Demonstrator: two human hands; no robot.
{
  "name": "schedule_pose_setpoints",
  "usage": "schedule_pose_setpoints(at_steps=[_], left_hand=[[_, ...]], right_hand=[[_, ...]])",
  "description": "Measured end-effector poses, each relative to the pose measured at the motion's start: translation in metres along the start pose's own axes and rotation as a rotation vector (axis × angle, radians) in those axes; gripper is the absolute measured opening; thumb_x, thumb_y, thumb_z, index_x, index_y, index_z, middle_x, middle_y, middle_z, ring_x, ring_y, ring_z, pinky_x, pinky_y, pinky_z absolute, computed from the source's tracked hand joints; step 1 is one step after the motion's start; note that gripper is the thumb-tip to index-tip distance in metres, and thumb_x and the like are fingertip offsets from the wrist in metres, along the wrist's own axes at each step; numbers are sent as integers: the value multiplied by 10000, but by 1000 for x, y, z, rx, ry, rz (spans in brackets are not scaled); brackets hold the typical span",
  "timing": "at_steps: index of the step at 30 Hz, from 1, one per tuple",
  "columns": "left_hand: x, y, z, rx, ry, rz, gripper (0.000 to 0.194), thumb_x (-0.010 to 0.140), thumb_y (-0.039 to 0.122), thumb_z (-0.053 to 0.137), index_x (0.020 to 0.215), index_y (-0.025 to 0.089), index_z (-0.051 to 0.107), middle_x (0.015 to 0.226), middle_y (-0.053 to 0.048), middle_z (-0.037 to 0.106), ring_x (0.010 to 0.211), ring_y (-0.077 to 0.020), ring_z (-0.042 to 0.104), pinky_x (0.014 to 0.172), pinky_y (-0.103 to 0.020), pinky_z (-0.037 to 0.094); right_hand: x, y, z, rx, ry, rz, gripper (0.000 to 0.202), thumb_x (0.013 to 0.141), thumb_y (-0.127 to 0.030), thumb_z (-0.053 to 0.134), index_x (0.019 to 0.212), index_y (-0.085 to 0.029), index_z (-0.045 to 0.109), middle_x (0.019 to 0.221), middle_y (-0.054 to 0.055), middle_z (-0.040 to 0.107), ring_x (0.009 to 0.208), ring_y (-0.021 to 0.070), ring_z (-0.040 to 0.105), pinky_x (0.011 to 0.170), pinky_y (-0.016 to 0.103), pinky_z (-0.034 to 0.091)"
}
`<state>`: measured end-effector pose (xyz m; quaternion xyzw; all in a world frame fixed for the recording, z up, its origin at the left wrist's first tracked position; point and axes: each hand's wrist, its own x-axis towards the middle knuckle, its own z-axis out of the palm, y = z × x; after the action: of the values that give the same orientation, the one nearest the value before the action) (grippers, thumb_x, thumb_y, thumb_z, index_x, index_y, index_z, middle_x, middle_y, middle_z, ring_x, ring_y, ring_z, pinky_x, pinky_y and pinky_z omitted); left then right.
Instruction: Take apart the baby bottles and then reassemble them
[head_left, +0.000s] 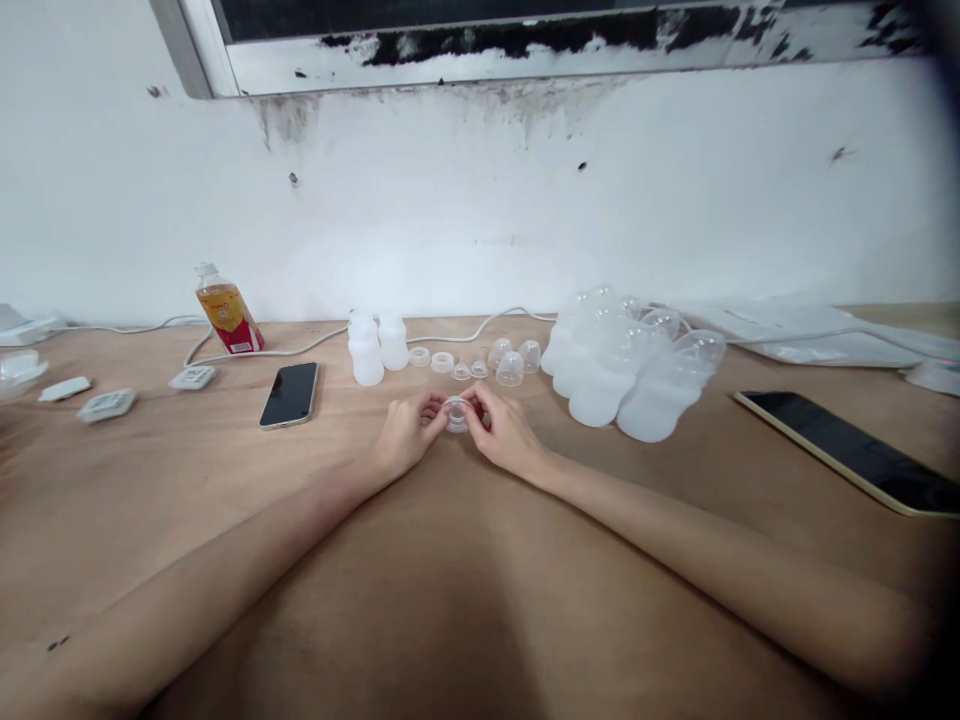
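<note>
Between my hands, low over the wooden table point(480, 560), is a small clear round piece point(456, 414). My left hand point(409, 432) pinches its left side, and my right hand point(504, 432) pinches its right side. Just behind them lie two translucent rings point(442, 362), two small clear nipple-shaped pieces point(478, 370) and three clear domed caps point(510, 369). Behind my left hand, whitish bottles point(366, 350) stand upright. Right of the caps is a cluster of several frosted bottles point(600, 370), some with clear caps on top.
A phone point(289, 395) lies at the left, a larger one point(855, 450) at the right. A drink bottle point(229, 312) stands at the back left, near small white packs point(107, 405). A white cable point(300, 350) and plastic bags point(795, 335) lie along the wall.
</note>
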<state>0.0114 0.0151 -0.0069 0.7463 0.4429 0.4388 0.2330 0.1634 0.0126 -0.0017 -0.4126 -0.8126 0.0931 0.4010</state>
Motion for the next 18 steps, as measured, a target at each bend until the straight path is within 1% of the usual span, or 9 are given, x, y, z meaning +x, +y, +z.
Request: schedule_pose_setpoints(at_steps=[8,14,18], left_hand=[[-2,4,-2,169,-14,39,126,738,231,489,825,161,548,731,-8,635,639,-106,586,588,-204,462],[-1,2,-5,235,1,-12,103,715,250,500,769,172,540,680,1,621,616,-118,570,558,-215,431],[-1,2,-4,245,-20,-29,92,695,250,507,739,171,524,659,8,607,580,-112,546,540,-214,413]], right_hand=[[-1,0,0,-27,-4,-9,82,794,-200,367,767,-180,442,625,-3,511,521,102,465,544,221,351],[1,1,-1,39,-76,-30,94,812,-222,359,836,-187,442,720,21,554,631,126,512,603,239,381],[1,1,-1,52,-101,-20,94,812,-228,361,819,-186,445,688,15,548,614,125,509,596,238,383]])
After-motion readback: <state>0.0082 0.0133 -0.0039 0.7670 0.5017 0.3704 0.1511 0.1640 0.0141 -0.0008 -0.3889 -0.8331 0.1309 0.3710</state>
